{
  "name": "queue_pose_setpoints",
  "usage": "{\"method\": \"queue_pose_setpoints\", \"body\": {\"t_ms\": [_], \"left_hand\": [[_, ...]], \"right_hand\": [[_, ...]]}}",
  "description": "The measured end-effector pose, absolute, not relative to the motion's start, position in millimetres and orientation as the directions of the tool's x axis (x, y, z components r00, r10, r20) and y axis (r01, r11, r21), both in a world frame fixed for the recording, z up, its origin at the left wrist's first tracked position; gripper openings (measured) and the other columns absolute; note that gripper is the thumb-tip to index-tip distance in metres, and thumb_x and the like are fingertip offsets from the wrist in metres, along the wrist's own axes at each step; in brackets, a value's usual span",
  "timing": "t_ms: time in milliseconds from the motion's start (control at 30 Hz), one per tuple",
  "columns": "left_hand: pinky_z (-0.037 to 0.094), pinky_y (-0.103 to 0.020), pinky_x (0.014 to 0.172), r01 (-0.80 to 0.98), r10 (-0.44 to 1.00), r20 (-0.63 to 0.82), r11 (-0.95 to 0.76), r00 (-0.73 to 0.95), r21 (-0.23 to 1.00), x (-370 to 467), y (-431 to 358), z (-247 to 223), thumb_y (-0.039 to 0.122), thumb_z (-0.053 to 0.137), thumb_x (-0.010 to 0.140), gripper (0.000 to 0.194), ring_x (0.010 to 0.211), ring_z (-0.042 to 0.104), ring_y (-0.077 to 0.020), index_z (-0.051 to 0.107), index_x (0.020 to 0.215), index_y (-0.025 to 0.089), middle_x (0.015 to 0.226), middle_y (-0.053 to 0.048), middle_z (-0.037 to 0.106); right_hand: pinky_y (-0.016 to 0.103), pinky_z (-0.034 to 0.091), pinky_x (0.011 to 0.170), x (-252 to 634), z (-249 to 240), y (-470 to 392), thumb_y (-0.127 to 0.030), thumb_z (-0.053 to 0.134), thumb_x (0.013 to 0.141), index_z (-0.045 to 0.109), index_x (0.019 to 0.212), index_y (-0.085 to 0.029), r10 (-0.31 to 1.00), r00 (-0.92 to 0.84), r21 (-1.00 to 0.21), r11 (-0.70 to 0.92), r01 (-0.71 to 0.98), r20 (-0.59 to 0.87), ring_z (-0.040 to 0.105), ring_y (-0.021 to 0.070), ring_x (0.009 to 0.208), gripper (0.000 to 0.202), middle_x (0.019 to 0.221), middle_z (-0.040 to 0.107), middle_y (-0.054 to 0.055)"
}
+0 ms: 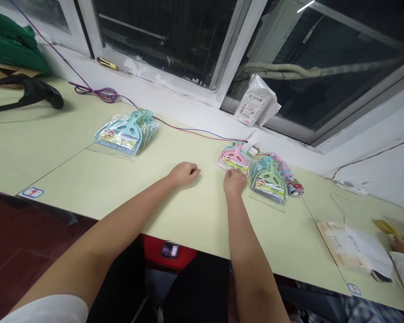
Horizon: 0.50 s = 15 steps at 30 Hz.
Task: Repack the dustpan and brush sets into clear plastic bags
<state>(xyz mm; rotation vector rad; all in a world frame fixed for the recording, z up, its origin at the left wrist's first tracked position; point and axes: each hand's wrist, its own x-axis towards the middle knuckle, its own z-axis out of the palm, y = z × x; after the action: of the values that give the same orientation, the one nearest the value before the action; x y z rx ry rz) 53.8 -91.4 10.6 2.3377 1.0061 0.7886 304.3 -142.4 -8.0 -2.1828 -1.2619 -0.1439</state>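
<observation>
Head | L hand [185,174] fisted, empty | R hand [234,182] curled, grip unclr | 3 dustpan piles [235,153]

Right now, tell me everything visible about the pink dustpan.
The pink dustpan looks like plastic, clear-wrapped, with a colourful printed label across its body. Its short handle points toward the wall. It lies on the pale table, left of a green dustpan. The right hand partly hides its near edge, seemingly touching.

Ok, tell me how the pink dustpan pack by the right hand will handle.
The pink dustpan pack looks like thin moulded plastic, so it's probably light and fairly stiff. Its shiny clear wrapper could feel slippery. The broad, flattish shape suggests sliding rather than rolling if pushed.
</observation>
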Motion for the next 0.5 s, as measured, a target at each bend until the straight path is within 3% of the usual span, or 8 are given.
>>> {"method": "queue_pose_setpoints", "body": {"t_ms": [233,400,500], "left_hand": [[0.04,-0.035,0.067,0.386,0.858,0.336,-0.483,0.388,0.786,46.6,-68.9,8.1,0.048,0.049,0.096,0.035,0.068,0.056,-0.0196,0.064,0.079,0.021,0.073,-0.004,0.065],[0.046,-0.035,0.075,0.321,0.899,0.352,-0.425,0.263,0.847,43.3,-49.7,3.4,0.042,0.052,0.093,0.026,0.08,0.062,-0.0207,0.067,0.092,0.021,0.09,-0.007,0.071],[0.049,-0.034,0.078,0.304,0.901,0.34,-0.414,0.27,0.858,42.9,-46.2,2.7,0.04,0.055,0.092,0.024,0.086,0.065,-0.0214,0.068,0.098,0.02,0.097,-0.009,0.073]], "right_hand": [[0.039,0.037,0.094,276.5,12.4,-151.3,-0.019,0.05,0.096,0.072,0.097,-0.018,0.852,0.332,-0.319,-0.209,0.924,0.405,0.058,0.0281,0.101,0.022,0.099,0.071,0.014],[0.033,0.039,0.084,230.5,20.4,-169.5,-0.017,0.053,0.093,0.07,0.089,-0.019,0.943,0.027,-0.229,0.053,0.972,0.332,0.061,0.0241,0.091,0.018,0.094,0.072,0.01],[0.032,0.041,0.082,202.0,29.8,-180.7,-0.016,0.056,0.091,0.068,0.085,-0.02,0.956,-0.13,-0.244,0.195,0.95,0.262,0.062,0.0229,0.089,0.015,0.09,0.071,0.008]]}}
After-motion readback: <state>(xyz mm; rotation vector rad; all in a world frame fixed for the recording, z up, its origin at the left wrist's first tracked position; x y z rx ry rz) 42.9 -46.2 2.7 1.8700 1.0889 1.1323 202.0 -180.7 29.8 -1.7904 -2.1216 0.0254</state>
